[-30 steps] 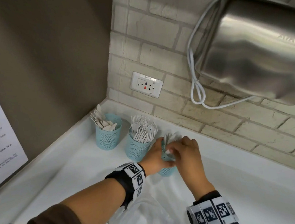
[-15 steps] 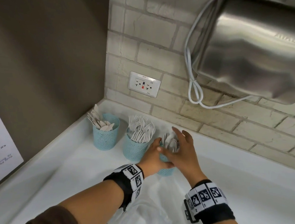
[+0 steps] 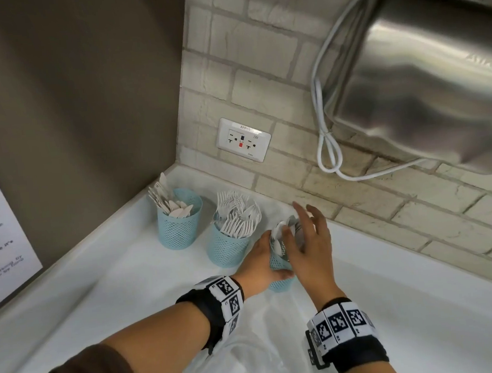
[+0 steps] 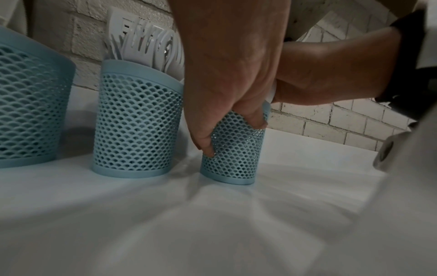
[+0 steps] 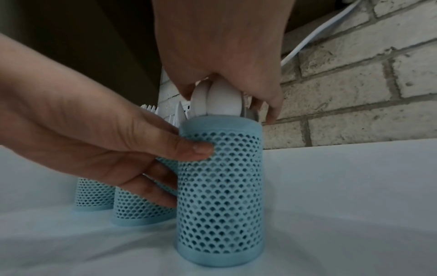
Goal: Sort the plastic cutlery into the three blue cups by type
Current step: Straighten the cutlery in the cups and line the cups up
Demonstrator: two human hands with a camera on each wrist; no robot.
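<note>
Three blue mesh cups stand in a row on the white counter (image 3: pixel 99 288). The left cup (image 3: pixel 178 228) holds knives (image 3: pixel 168 199) and the middle cup (image 3: pixel 226 250) holds forks (image 3: pixel 238 216). My left hand (image 3: pixel 260 262) grips the right cup (image 3: pixel 280 284) from its left side, thumb on the front of the mesh (image 5: pixel 220 186). White spoons (image 3: pixel 278 234) stand in that cup, bowls up. My right hand (image 3: pixel 312 240) lies over the spoon bowls (image 5: pixel 222 100) with fingers spread and nearly straight, touching their tops.
A clear plastic bag (image 3: pixel 248 364) lies on the counter near my forearms. The brick wall behind carries an outlet (image 3: pixel 243 139) and a steel hand dryer (image 3: pixel 425 75) with a looped white cord (image 3: pixel 327 149). A brown side wall closes off the left.
My right hand was bunched over the spoons; its fingers have now spread out straight above them. My left hand has kept its grip on the spoon cup.
</note>
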